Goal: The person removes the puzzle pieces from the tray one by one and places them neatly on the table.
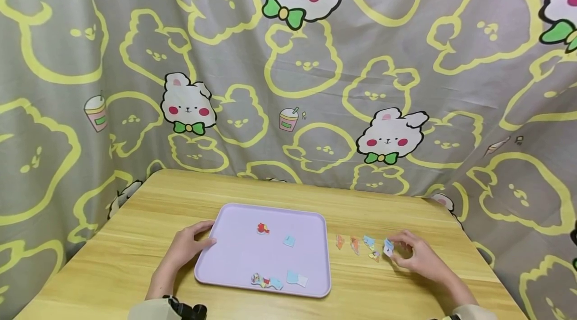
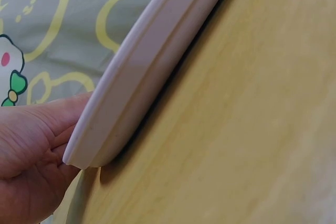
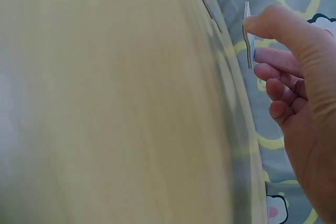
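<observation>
A lavender tray point(image 1: 234, 260) lies on the table with several puzzle pieces on it. At the tray's left rim, my left hand point(image 1: 186, 246) grips the edge between thumb and fingers; the left wrist view shows part of this hand point(image 2: 31, 156) at the rim. Right of the tray, my right hand point(image 1: 416, 254) pinches a blue-and-white puzzle piece point(image 1: 388, 248) between thumb and fingertips. The right wrist view shows that piece edge-on, held off the tabletop. On the tray are a red piece point(image 1: 263, 229), a light-blue piece point(image 1: 289, 241), a joined colourful strip point(image 1: 267, 281) and a blue-and-white section point(image 1: 297, 278).
Between the tray and my right hand, orange pieces point(image 1: 354, 245) and a blue-and-yellow piece point(image 1: 369, 242) lie on the wooden table point(image 1: 180, 192), with a small yellowish piece point(image 1: 373, 255) just in front. A patterned curtain point(image 1: 252, 59) hangs behind the table and at its sides.
</observation>
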`<state>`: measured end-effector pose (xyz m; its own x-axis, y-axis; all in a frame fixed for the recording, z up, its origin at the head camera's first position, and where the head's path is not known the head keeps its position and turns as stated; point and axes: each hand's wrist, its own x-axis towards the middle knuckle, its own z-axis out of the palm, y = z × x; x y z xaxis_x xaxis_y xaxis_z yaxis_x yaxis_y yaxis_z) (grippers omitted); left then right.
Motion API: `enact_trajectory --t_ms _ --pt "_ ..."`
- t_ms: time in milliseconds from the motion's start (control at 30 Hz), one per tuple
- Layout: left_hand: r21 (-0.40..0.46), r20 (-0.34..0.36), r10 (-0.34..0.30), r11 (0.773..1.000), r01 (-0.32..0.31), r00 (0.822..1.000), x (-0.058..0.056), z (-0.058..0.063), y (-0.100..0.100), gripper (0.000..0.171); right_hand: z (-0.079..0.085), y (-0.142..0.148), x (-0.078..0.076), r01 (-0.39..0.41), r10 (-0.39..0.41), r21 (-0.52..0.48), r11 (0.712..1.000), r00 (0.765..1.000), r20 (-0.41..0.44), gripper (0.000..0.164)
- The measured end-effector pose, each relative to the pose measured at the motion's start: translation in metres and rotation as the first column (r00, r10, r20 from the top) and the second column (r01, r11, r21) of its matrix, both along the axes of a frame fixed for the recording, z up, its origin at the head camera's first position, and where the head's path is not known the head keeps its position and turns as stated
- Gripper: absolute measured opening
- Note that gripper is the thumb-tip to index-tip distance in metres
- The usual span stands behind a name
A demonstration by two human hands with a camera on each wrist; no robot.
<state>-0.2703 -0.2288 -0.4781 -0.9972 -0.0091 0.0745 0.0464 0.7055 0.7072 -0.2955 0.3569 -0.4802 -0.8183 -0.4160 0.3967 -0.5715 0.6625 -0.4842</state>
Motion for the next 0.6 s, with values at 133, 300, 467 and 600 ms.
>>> enact_trajectory --t_ms 133,300,467,600 --pt "0.003 0.009 0.0 1.0 0.0 1.0 0.001 0.0 0.0 0.05 0.003 0.003 -0.002 -0.033 0.032 0.036 0.999 0.999 0.027 0.036" --pt "0.008 0.018 0.004 1.0 -0.004 1.0 0.002 -0.001 0.0 0.05 0.005 0.006 -0.006 -0.061 0.058 0.096 0.993 0.998 0.036 0.035" --pt "0.022 0.023 0.007 1.0 -0.008 1.0 0.001 0.0 0.001 0.05 0.008 0.006 -0.009 -0.092 0.089 0.157 0.983 0.996 0.03 0.034" --pt "0.03 0.029 0.011 0.999 -0.012 1.0 0.001 0.002 0.001 0.05 0.011 0.006 -0.01 -0.124 0.112 0.169 0.978 0.99 0.079 0.034"
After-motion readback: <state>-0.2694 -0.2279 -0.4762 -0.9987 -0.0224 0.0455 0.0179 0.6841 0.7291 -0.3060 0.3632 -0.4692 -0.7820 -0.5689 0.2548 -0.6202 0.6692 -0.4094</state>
